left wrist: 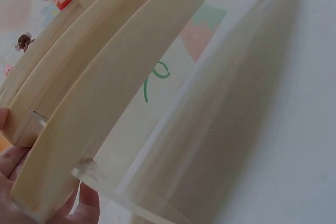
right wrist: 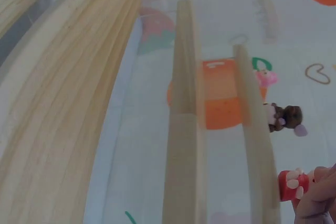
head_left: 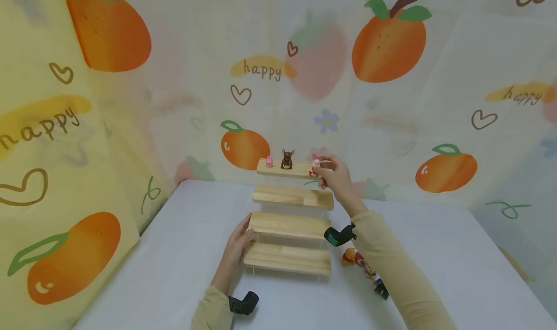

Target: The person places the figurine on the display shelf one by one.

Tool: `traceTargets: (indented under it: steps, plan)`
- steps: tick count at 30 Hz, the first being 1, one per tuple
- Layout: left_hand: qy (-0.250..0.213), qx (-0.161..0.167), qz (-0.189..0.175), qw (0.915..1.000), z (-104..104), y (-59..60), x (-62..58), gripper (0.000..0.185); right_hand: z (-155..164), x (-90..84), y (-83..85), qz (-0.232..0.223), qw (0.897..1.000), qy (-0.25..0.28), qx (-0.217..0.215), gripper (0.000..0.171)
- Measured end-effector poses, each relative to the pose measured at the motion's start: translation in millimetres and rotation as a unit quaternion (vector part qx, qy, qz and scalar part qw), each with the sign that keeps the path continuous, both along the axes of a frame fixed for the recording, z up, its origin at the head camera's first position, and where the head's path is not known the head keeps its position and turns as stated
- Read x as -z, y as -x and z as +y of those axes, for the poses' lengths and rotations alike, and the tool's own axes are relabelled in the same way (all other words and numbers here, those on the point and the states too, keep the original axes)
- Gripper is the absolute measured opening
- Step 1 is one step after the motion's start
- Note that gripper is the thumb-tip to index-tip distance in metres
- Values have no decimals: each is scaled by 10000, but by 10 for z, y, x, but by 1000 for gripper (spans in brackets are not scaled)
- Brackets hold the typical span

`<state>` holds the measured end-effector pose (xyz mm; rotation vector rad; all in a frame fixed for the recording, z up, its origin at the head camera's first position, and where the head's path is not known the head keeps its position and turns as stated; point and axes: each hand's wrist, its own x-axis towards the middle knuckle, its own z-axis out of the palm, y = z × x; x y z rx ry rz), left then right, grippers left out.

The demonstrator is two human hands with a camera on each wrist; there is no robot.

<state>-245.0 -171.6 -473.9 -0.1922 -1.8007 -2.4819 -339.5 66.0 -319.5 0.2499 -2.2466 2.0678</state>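
Note:
A stepped wooden display stand [head_left: 289,223] rises in several tiers. My right hand [head_left: 337,175] pinches a small red-and-white figurine with a pink top [head_left: 315,165] at the right end of the top tier. The right wrist view shows the red base of that figurine [right wrist: 292,184] against the tier's edge. On the same tier sit a brown big-eared figurine [head_left: 286,159] and a small pink figurine [head_left: 270,162]. My left hand [head_left: 237,245] grips the stand's left end; its fingers [left wrist: 88,203] curl round a plank in the left wrist view.
Several colourful figurines [head_left: 367,269] lie in a row on the white table [head_left: 174,272], right of the stand and partly behind my right sleeve. A cloth backdrop [head_left: 183,68] printed with oranges hangs behind the table and along its sides.

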Motion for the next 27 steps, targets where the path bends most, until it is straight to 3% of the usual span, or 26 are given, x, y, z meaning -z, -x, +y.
traceTargets:
  steps: [6, 15, 27]
  plan:
    - [95, -86, -44, 9999, 26, -16, 25, 57, -88, 40, 65, 183, 9995, -244, -32, 28]
    - [489, -154, 256, 9984, 21, 8, 13, 55, -157, 21, 100, 147, 9995, -260, -30, 32]
    - [444, -119, 99, 9989, 17, -20, -4, 55, -194, 26, 157, 244, 9988, -398, -145, 41]
